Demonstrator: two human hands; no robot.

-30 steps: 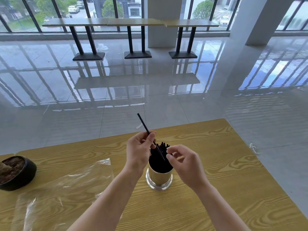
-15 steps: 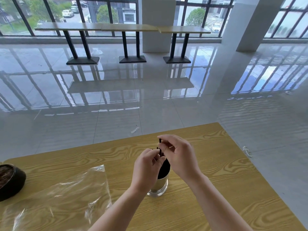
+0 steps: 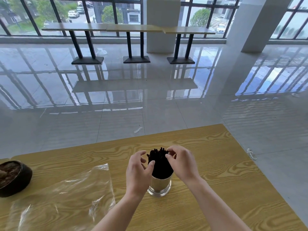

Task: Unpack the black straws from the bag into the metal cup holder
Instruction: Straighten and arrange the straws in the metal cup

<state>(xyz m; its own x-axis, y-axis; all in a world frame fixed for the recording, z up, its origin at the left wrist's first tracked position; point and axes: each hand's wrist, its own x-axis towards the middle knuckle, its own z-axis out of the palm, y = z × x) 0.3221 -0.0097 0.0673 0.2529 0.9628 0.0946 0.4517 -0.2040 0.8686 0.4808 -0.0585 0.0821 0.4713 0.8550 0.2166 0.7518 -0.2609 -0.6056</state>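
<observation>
A shiny metal cup holder [image 3: 160, 185] stands upright on the wooden table [image 3: 216, 172]. A thick bunch of black straws [image 3: 158, 160] stands in it, their tips fanned out above the rim. My left hand [image 3: 138, 174] hovers at the left of the bunch with fingers spread and nothing in them. My right hand [image 3: 181, 162] is at the right of the bunch, fingertips curled against the straw tips. The clear plastic bag [image 3: 66, 195] lies flat and crumpled on the table to the left.
A dark round bowl [image 3: 14, 178] sits at the table's left edge. The table's far edge and right edge drop to a glossy tiled floor. Bar tables [image 3: 128, 30] and a white pillar [image 3: 250, 24] stand far off by the windows.
The single straw my left hand held a second ago has gone down into the cup. Both hands have opened and moved apart to either side of the bunch.
</observation>
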